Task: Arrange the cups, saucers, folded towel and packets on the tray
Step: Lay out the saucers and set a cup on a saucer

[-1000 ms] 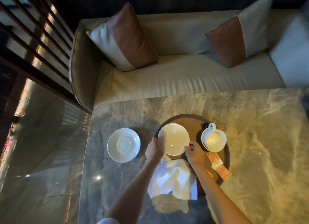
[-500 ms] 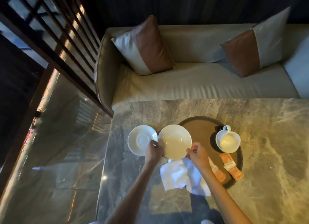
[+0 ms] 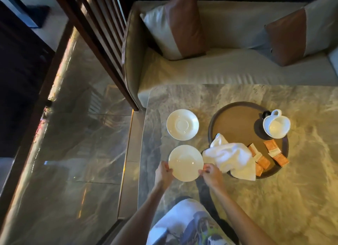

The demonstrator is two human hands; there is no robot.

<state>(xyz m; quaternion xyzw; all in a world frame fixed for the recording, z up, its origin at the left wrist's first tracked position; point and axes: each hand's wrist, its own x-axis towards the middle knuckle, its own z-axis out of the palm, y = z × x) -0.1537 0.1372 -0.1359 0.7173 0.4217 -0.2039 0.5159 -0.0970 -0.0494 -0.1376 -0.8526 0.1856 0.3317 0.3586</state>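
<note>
Two bare hands hold a white saucer (image 3: 185,162) between them. The left hand (image 3: 163,173) pinches its left rim with curled fingers and the right hand (image 3: 212,175) pinches its right rim the same way. The saucer sits off the tray, near the left edge of the marble tabletop (image 3: 274,199); whether it rests on the stone or hovers just above it cannot be told.

A second saucer (image 3: 182,124) lies flat on the tabletop just beyond it, apart from it. To the right of both saucers is a round brown tray (image 3: 236,122) with a dark rim. A crumpled white towel (image 3: 230,157) lies across the tray's near left rim and spills onto the tabletop. Orange packets (image 3: 274,152) lie scattered on the tray's near right part, some touching the towel. A white cup (image 3: 276,126) stands at the tray's far right edge, its handle pointing away.

Beyond the tabletop's far edge is a pale sofa (image 3: 228,69) with two brown and cream cushions (image 3: 175,23).
</note>
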